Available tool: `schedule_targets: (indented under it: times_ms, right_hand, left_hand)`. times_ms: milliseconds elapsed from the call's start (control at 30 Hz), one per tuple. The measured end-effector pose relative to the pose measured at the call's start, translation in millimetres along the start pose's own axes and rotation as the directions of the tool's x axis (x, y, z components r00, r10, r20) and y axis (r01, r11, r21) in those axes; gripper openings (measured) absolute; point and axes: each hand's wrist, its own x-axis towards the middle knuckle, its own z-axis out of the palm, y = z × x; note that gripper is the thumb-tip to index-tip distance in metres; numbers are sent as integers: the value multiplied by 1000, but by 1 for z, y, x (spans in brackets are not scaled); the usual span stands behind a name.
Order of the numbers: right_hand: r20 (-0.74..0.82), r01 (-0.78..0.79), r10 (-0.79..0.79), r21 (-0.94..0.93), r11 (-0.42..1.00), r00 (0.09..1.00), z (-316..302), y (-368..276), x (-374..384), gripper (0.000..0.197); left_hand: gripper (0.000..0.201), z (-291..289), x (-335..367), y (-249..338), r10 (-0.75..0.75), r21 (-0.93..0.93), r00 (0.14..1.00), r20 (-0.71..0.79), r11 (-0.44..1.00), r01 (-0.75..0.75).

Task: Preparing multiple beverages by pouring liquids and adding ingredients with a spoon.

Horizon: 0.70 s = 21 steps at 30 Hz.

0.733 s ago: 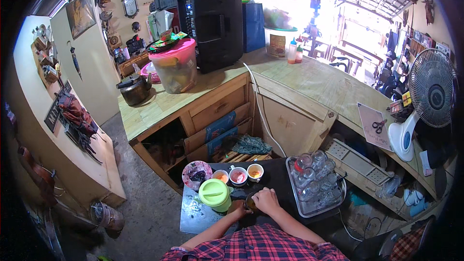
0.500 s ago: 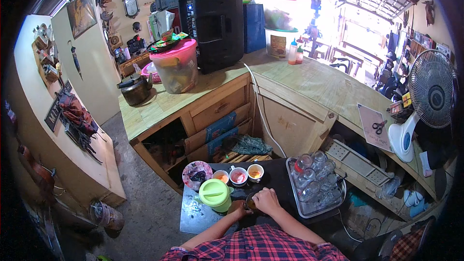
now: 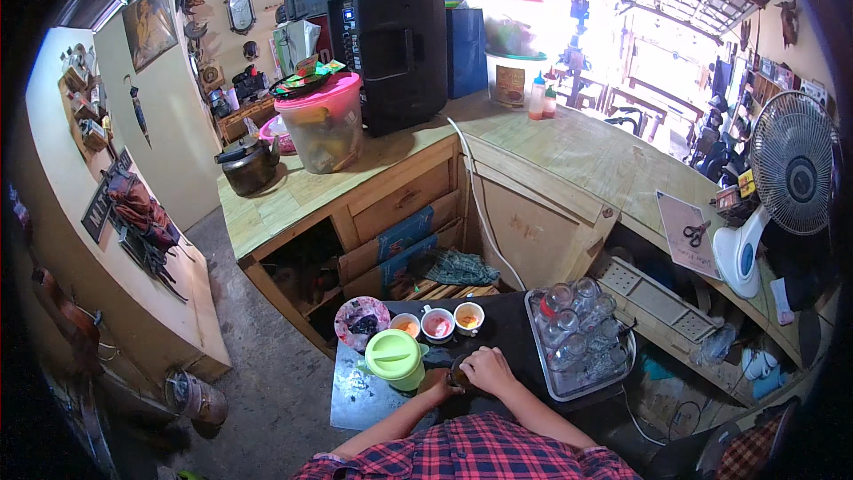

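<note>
Close in front of my body, a small dark brown cup-like vessel (image 3: 458, 372) sits between my hands, mostly covered by them. My left hand (image 3: 435, 384) is closed against its left side. Over its right side, my right hand (image 3: 487, 369) has its fingers bent and pressed together; whatever they pinch is hidden. A lime-green lidded pitcher (image 3: 395, 358) stands just left of my left hand. Beyond it are three white cups, the left cup (image 3: 405, 324), the middle cup (image 3: 437, 324) and the right cup (image 3: 468, 316), with orange and red contents.
Right of my hands, a metal tray (image 3: 582, 385) holds several clear glasses (image 3: 569, 329). A pink patterned bowl (image 3: 373, 306) with something dark inside sits behind the pitcher. A wooden counter (image 3: 542, 151) bends round the far side, carrying a kettle (image 3: 249, 166), a black speaker (image 3: 391, 53) and a fan (image 3: 795, 164).
My right hand has shifted very slightly to the left over the brown vessel. Cups, pitcher and tray have stayed where they were.
</note>
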Motion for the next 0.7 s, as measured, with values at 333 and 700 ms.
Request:
schedule_targets:
  times_ms: [333, 700]
  right_hand:
    - [-81, 7, -6, 12, 1000, 997, -2, -6, -1, 18]
    - [32, -36, 35, 20, 999, 999, -1, -5, 1, 20]
  left_hand:
    - [49, 14, 9, -18, 43, -58, 999, 22, 997, -42]
    - [52, 21, 13, -24, 19, -21, 1000, 4, 1000, -19]
